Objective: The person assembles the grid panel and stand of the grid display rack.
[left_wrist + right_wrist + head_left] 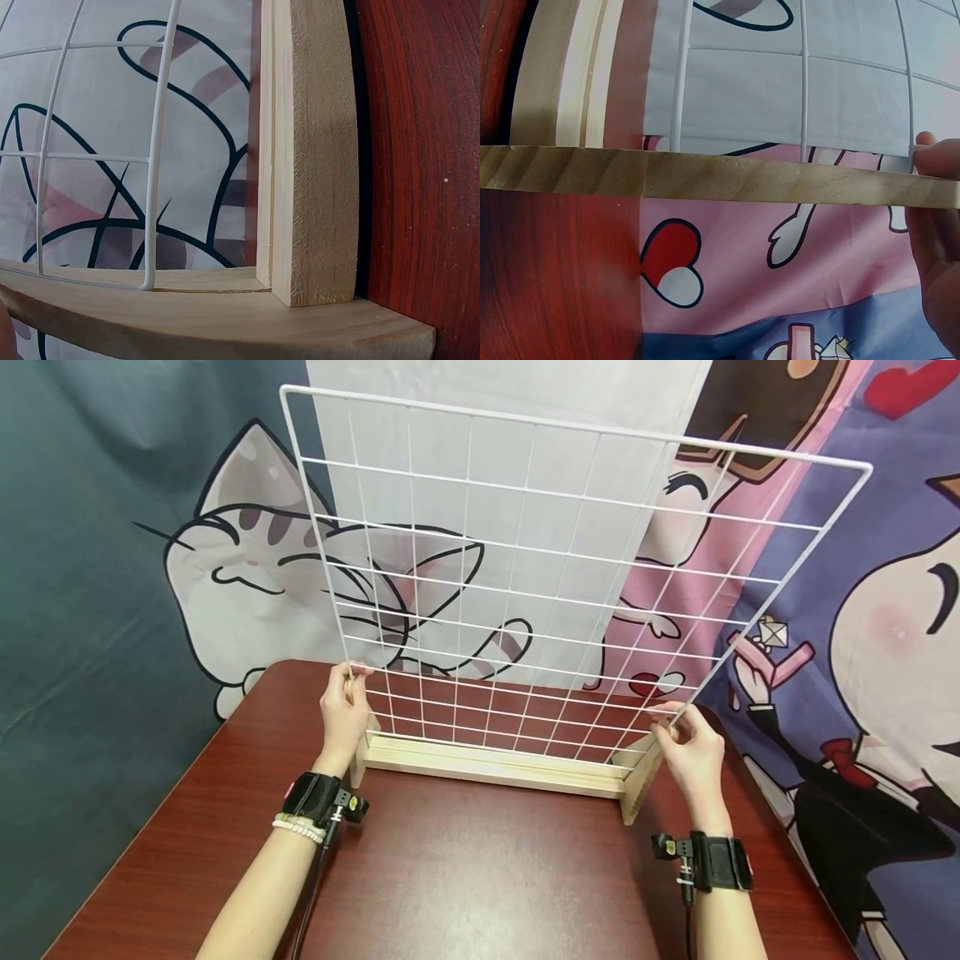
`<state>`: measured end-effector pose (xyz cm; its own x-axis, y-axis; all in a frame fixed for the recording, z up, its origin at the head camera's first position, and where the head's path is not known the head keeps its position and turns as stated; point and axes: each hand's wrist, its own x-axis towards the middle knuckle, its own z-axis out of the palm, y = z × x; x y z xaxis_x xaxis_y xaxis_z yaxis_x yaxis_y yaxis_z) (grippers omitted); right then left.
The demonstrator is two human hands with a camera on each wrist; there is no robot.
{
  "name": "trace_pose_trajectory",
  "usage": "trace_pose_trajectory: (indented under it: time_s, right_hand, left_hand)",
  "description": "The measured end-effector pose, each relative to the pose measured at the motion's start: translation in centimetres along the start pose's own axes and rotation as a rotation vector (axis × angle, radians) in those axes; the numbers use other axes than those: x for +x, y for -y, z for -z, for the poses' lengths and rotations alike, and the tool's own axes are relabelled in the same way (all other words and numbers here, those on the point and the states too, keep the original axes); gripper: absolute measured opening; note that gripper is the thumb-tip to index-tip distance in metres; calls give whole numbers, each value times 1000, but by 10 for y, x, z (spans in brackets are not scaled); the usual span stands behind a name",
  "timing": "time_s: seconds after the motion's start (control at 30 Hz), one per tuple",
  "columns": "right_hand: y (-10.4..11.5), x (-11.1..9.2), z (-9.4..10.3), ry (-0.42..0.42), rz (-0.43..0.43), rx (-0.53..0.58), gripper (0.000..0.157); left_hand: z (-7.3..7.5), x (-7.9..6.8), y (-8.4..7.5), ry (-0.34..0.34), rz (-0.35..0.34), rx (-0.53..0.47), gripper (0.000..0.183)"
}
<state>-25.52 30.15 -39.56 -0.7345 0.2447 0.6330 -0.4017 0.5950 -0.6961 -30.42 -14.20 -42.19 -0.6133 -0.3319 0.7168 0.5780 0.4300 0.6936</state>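
Note:
A white wire grid panel [472, 412] stands tilted between the two end boards of a pale wooden stand. My left hand [345, 710] pinches its left edge near the top of the left end board [225, 326]. Opposite, my right hand [692, 747] pinches the right edge between thumb and fingers, beside the right end board [780, 180]. In both wrist views, the grid's bottom wire [160, 120] runs parallel to the stand's grooved crossbar [495, 766], with a gap between them. The right fingertips [927, 154] show at the board's far end.
The stand rests on a reddish-brown wooden table [480, 877] with rounded back corners. Behind it hangs cloth printed with cartoon cats [217, 560] and figures. Each forearm wears a black strapped wrist camera [315, 797] with a cable trailing toward me.

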Motion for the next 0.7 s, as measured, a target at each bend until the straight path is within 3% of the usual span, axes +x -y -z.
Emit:
trace_pose_trajectory:
  time_s: [0.1, 0.37, 0.7]
  right_hand:
    - [1, 0, 0, 1, 2, 6, 25]
    - [-23, 2, -2, -14, -8, -32, 27]
    - [-26, 2, -2, -9, -2, -76, 27]
  left_hand:
    - [-1, 0, 0, -6, -2, -1, 14]
    - [0, 0, -1, 3, -26, 14, 14]
    - [1, 0, -1, 16, -21, 9, 15]
